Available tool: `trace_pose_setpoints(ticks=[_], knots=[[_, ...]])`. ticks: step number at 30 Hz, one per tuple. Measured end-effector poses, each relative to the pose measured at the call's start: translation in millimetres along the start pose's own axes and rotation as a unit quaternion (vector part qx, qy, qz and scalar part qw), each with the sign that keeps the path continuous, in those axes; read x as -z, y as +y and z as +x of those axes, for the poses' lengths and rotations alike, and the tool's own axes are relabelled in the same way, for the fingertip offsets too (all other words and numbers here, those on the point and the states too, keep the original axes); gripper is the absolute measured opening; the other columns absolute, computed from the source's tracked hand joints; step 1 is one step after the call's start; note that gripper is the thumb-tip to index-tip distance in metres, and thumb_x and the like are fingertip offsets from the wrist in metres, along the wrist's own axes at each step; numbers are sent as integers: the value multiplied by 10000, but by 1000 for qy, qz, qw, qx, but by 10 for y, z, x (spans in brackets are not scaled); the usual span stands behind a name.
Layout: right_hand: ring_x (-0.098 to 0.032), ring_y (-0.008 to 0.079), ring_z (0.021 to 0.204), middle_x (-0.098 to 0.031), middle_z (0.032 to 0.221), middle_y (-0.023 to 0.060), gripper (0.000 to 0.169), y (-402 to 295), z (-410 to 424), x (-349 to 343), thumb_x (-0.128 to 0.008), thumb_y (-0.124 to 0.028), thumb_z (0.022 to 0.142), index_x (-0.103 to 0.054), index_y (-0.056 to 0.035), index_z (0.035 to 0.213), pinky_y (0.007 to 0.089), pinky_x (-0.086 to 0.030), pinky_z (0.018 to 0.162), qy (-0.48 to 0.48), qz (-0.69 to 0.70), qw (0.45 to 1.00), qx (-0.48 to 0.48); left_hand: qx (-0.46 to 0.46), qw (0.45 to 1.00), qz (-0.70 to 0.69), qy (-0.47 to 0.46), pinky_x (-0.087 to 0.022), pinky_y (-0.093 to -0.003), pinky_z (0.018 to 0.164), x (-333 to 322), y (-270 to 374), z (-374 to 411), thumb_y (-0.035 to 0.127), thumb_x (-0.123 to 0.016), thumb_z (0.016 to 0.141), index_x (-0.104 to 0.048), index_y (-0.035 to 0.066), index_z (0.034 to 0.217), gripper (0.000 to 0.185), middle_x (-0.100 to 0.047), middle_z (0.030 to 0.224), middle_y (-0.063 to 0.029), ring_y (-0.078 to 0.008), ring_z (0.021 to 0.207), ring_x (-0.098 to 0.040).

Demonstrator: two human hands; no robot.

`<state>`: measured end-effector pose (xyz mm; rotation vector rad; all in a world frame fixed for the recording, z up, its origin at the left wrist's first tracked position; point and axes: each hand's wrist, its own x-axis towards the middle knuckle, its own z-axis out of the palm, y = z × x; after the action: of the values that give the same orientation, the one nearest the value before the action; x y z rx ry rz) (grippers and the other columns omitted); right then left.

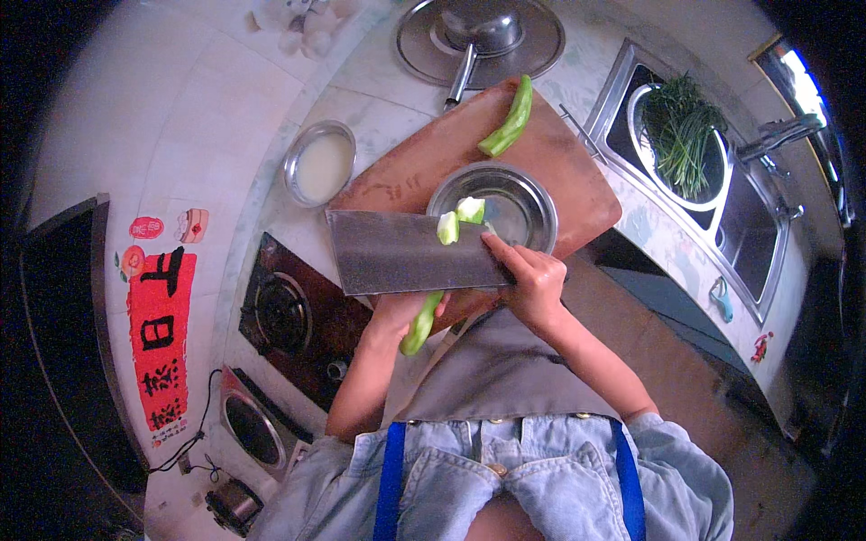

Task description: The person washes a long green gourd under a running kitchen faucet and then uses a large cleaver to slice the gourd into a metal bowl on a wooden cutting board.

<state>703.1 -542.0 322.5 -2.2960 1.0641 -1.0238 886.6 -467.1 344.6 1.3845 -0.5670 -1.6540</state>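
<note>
My right hand [538, 278] grips a wide-bladed cleaver [406, 260], its index finger stretched along the blade. On and beside the blade's upper edge sit two cut pieces of green pepper [448, 228], pale inside. Behind them a round metal bowl [538, 186] stands on the brown cutting board [582, 182]; the blade covers part of its near rim. My left hand [399, 314] is below the blade, partly hidden by it, holding a length of green pepper [421, 328]. Another long green pepper [511, 122] lies at the board's far end.
A metal bowl of whitish liquid [325, 166] stands left of the board. Beyond it are a lidded pan [484, 34] and, at right, a sink [758, 257] with a basin of green leafy stalks [683, 142]. A gas hob [291, 311] is at left.
</note>
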Motion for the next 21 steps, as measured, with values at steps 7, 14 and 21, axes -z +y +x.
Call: trace_pose_setpoints(ticks=[7, 14, 21], knots=[[-578, 231, 543, -571, 627, 81, 587, 129, -16, -44, -628, -1, 485, -615, -132, 1058, 313, -461, 510, -1, 6, 1000, -12, 24, 997, 4, 66, -392, -226, 387, -115, 69, -76, 266, -519, 865, -514, 52, 851, 215, -516, 626, -61, -124, 463, -477], [-635, 259, 708, -644, 842, 110, 461, 344, -80, -156, -643, -28, 581, -632, -165, 1021, 319, -504, 627, -12, 22, 991, -133, 22, 996, 14, 90, -395, -228, 388, -340, 304, -214, 288, -481, 885, -516, 46, 865, 245, -519, 633, -60, -112, 454, -474], [-626, 256, 668, -647, 822, 73, 440, 314, -62, -35, -646, -94, 588, -620, -178, 1019, 327, -498, 560, -8, 50, 996, -75, -11, 992, -22, 122, -447, -249, 472, -330, 77, -106, 314, -521, 867, -542, 39, 935, 284, -557, 692, -43, -123, 556, -549]])
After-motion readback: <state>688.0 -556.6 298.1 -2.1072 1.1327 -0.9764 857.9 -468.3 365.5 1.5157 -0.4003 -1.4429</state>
